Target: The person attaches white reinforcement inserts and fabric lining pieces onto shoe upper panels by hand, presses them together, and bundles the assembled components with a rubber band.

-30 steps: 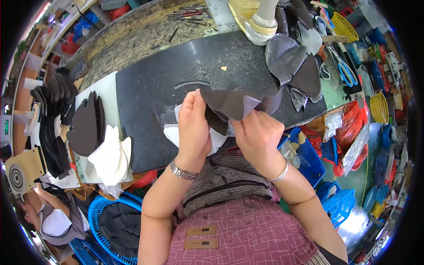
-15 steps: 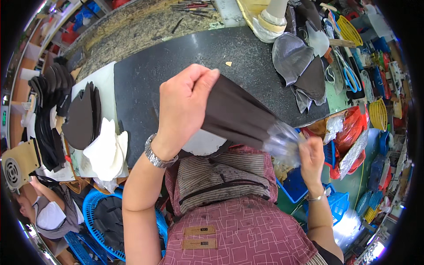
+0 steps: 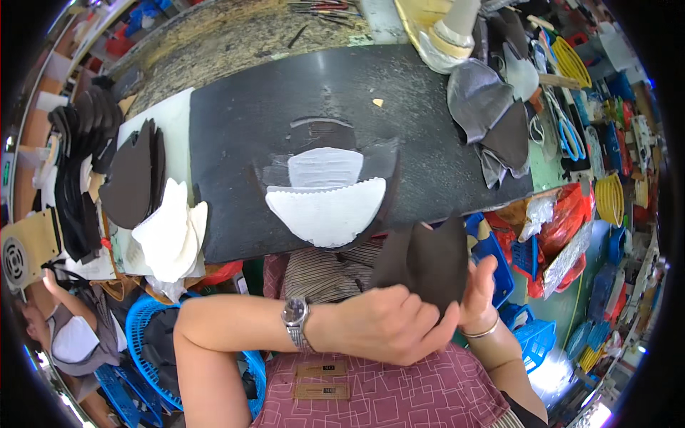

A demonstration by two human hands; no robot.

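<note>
Low in front of my apron, off the table's near edge, a dark brown leather-like piece (image 3: 435, 257) is held folded, its upper part spread. My left hand (image 3: 385, 324), watch on the wrist, crosses from the left with fingers curled onto its lower edge. At the piece's right edge is my right hand (image 3: 479, 292), its fingers partly hidden behind it and slightly smeared. Beyond them, on the black work board (image 3: 242, 135), lies a white curved piece (image 3: 328, 210) with a toothed upper edge, over a dark backing. A paler grey patch (image 3: 325, 167) adjoins it.
Stacked dark shaped pieces (image 3: 132, 178) and white pieces (image 3: 171, 232) stand at the board's left. Grey and dark pieces (image 3: 478, 100) lie at its right, near blue-handled scissors (image 3: 569, 135). A blue basket (image 3: 143, 342) sits low left; another person (image 3: 78, 335) is beyond it.
My left hand has come down and toward me, bringing the dark piece from above the board to my lap. My right hand has moved lower and slightly left. The white piece is now uncovered.
</note>
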